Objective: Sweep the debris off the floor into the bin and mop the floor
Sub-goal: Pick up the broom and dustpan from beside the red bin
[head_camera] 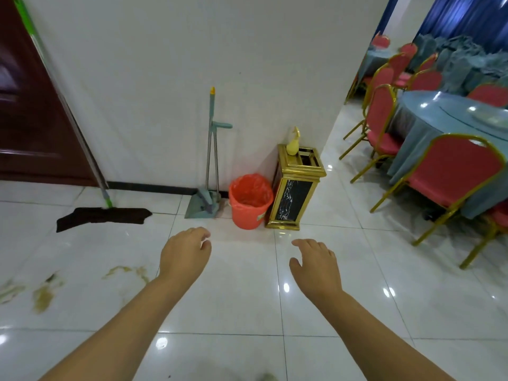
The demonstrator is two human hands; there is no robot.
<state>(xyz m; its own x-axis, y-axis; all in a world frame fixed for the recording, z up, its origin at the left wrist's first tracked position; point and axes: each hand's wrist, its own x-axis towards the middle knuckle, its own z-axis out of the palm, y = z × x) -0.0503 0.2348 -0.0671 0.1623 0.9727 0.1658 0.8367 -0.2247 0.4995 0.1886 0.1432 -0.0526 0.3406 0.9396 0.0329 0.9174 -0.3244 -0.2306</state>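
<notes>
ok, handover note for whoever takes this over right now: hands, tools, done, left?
Left hand and right hand: both empty, held out over the floor.
Broom and dustpan set stands against the wall, beside the orange bin.
Mop leans by the door, head on the floor.
Done: nothing evident; tools untouched.
Left: yellowish stains at left, sweeping, then mopping.

Hands: left hand [184, 253] and right hand [315, 264] stretched forward, empty, fingers loose.
Wall: mop [103, 214], broom and dustpan [204, 200] leaning upright.
Bins: orange bin [248, 204] just beside gold-trimmed bin [295, 188].
Floor: yellowish stains [44, 294], left.
</notes>
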